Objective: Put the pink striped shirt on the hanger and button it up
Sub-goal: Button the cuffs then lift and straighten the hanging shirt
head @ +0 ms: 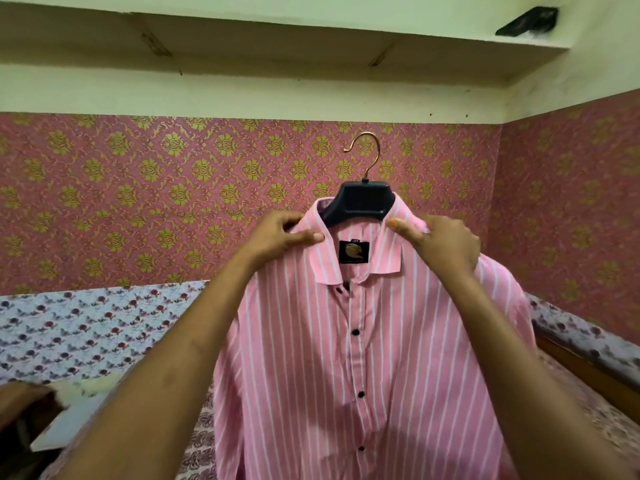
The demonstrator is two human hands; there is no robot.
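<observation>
The pink striped shirt (363, 358) hangs on a black hanger (360, 202) with a copper hook, held up in front of me. Its front placket is closed with black buttons down the middle; the top button under the collar is undone. A black label shows inside the neck. My left hand (284, 233) pinches the left collar and shoulder. My right hand (440, 240) grips the right collar and shoulder. Both forearms reach up from below and cover parts of the shirt's sides.
Behind the shirt is a pink wall with gold floral pattern (138, 202) and a pale shelf (242, 36) above. A bed with a flowered sheet (86, 327) lies at the left, a wooden bed edge (588, 362) at the right, a white board (69, 420) at lower left.
</observation>
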